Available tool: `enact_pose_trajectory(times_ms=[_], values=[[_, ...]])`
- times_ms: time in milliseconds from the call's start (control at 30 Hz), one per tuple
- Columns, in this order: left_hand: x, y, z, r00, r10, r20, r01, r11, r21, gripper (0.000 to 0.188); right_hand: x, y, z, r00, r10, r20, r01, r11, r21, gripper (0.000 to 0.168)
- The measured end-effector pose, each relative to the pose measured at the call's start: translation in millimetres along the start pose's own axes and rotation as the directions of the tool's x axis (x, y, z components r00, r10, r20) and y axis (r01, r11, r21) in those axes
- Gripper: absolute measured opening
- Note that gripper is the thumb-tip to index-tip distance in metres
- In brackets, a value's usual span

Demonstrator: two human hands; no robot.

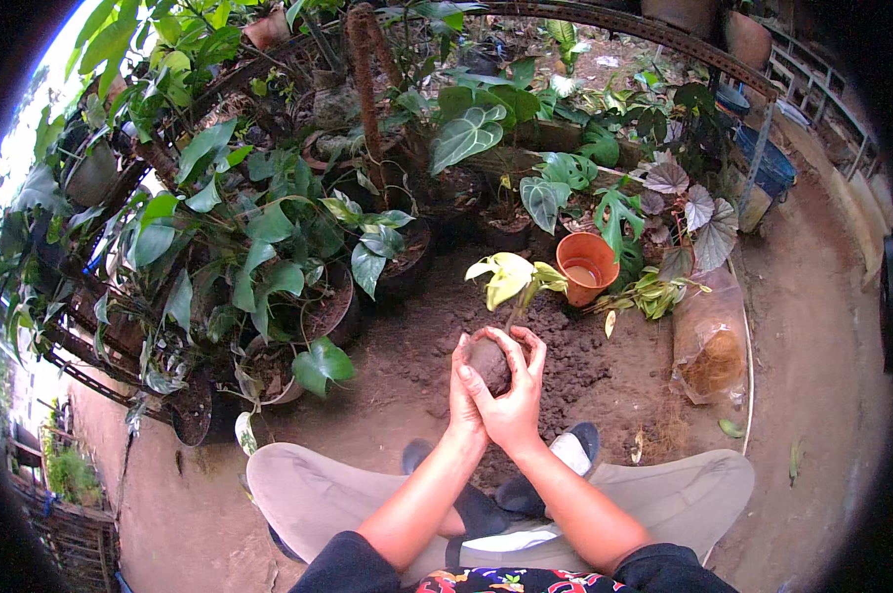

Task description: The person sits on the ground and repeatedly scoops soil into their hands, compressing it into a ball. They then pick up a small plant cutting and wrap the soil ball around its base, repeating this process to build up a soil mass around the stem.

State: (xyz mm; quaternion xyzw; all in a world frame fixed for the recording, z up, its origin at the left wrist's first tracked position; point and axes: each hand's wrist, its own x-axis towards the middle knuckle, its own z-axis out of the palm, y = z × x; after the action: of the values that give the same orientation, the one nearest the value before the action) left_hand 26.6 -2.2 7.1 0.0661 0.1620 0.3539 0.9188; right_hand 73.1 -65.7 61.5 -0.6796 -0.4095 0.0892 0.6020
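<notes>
Both hands are cupped around a ball of dark, moist soil (489,362) above the ground in front of my crossed legs. My left hand (463,396) wraps its left side and underside. Across its right side and front lie the fingers of my right hand (515,393), smeared with soil. From the top of the ball rises the stem of a small plant with pale yellow-green leaves (512,278). Loose crumbled soil (565,356) is spread on the ground beneath and behind the hands. The far side of the ball is hidden.
An orange plastic pot (587,270) is tilted just beyond the soil. To its right lie leafy cuttings (650,293) and a clear plastic bag (709,348) holding brown fibre. Potted plants (269,244) crowd the left and back. A metal rack rail (639,30) arches behind.
</notes>
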Motion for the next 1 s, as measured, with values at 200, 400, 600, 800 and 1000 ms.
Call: enact_pose_trajectory(times_ms=[200, 400, 600, 800, 1000], values=[[-17.6, -6.7, 27.2, 0.946, 0.140, 0.292, -0.276, 0.820, 0.501, 0.061, 7.5, 2.0, -6.3, 0.976, -0.064, -0.208, 0.067, 0.998, 0.011, 0.061], [-35.7, -25.0, 53.9, 0.933, 0.250, 0.259, -0.360, 0.633, 0.686, 0.070, 17.1, 5.9, -25.5, 0.975, -0.126, -0.182, 0.134, 0.991, 0.027, 0.026], [-2.2, -3.2, 20.6, 0.977, 0.138, 0.165, -0.212, 0.746, 0.632, 0.070, 40.7, 18.6, -33.3, 0.975, -0.220, -0.035, 0.220, 0.975, -0.010, 0.038], [1.1, 41.2, 3.6, 0.967, -0.195, 0.162, 0.147, 0.952, 0.269, 0.083, 37.9, 14.9, -44.4, 0.984, 0.007, 0.180, -0.060, 0.955, 0.291, 0.052], [-3.3, 27.9, 10.8, 0.968, -0.209, -0.137, 0.223, 0.971, 0.090, 0.069, 17.2, 29.3, -7.4, 0.988, -0.123, 0.094, 0.118, 0.991, 0.057, 0.055]])
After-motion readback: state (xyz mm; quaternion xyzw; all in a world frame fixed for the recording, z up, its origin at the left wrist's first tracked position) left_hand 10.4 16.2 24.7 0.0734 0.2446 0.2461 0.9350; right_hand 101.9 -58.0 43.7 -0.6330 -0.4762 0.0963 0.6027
